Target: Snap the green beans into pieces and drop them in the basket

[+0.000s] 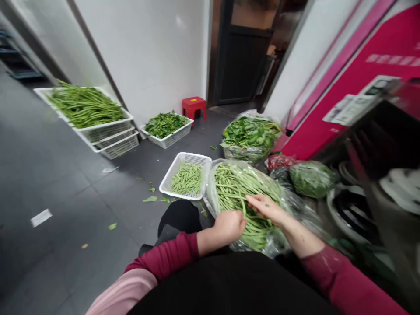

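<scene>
A clear plastic bag (211,186) lies open before me, full of long green beans (229,186). Over its near left part my left hand (230,226) is closed in a fist round a green bean, which sticks up from it. My right hand (264,207) is just to the right, above the beans, its fingers pinched near the upper part of that bean. Left of the bag and touching it stands a white basket (167,177) with short bean pieces (187,178) in it.
Stacked white baskets (121,142) with long green stems stand at the left. Farther back are a basket of leafy greens (166,124), a red stool (194,105) and a bag of greens (251,133). More bags and a white bucket (334,214) are at the right.
</scene>
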{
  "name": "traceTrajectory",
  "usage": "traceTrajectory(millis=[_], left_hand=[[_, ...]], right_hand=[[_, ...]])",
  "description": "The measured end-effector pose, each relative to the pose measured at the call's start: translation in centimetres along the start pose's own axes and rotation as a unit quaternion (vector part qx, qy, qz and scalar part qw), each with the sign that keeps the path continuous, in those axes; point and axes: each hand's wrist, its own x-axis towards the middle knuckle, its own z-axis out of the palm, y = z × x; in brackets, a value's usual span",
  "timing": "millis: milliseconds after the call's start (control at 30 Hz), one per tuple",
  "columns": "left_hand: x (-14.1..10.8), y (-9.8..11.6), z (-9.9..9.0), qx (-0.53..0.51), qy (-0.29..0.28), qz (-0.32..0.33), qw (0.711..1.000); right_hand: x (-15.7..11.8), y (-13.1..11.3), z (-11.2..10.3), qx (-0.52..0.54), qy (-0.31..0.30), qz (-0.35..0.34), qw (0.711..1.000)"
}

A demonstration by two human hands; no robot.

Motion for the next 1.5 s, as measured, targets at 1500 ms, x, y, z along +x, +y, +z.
traceTrajectory(millis=[1500], left_hand=[[-2.8, 5.5, -1.0, -0.233, 0.027, 0.171, 0.957]], right_hand=[[-6.6, 5.7, 0.7, 0.446, -0.013, 0.045, 0.894]])
